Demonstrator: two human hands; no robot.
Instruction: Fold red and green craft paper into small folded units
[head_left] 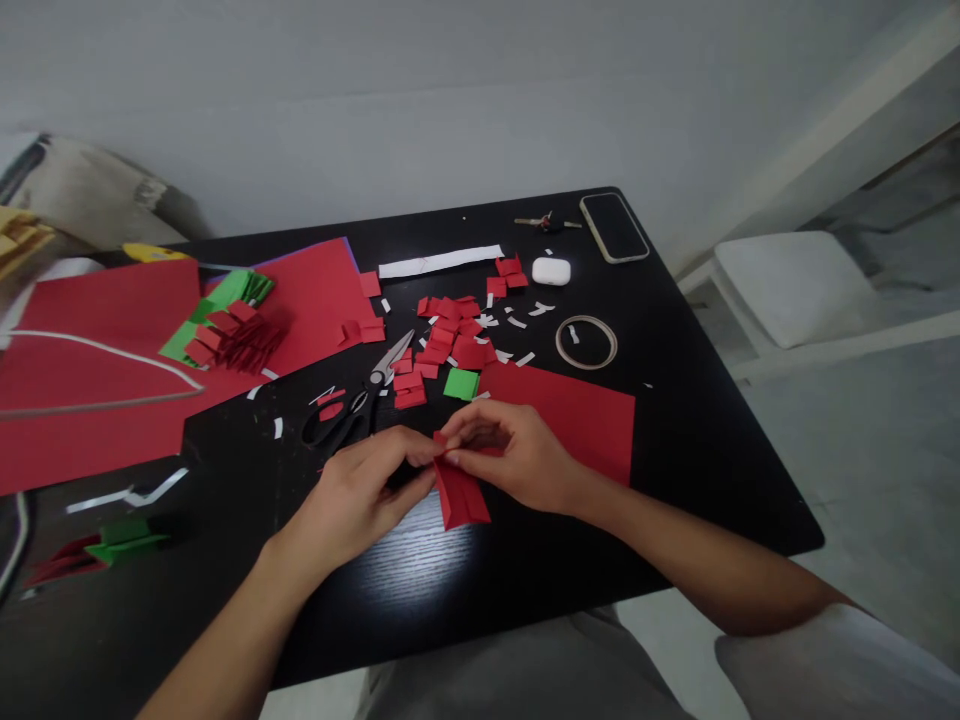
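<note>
A long red piece of folded paper (463,503) is being held above the near part of a dark, wood-grained surface (697,450), before its near edge. By the left hand (367,480), the upper left side of this piece is being pinched between thumb and forefinger; by the right hand (525,460), its upper end is being gripped with closely gathered fingers. No wide gap is being shown at either hand.

The folding seems to be only partly done. In the middle of the surface, many small red folded paper pieces (471,352) are being gathered in a loose heap, and one small green folded paper square (461,384) is being placed at its near side. Toward the left edge, a fanned stack of red folded paper (232,340) is being supported by large flat red sheets (105,310). The piece in the hands appears to be unfinished, and plain material is being left: a smooth red rectangular sheet (592,420) is being partly covered by the right hand.

The paper is looking matte and stiff, with sharp creases. Thin white paper scraps (525,359) are being scattered around the heap. Beside it, metal scissors with black handles (377,378) are being kept slightly open. Toward the right edge, a thin beige ring (559,345) is being laid flat.
</note>
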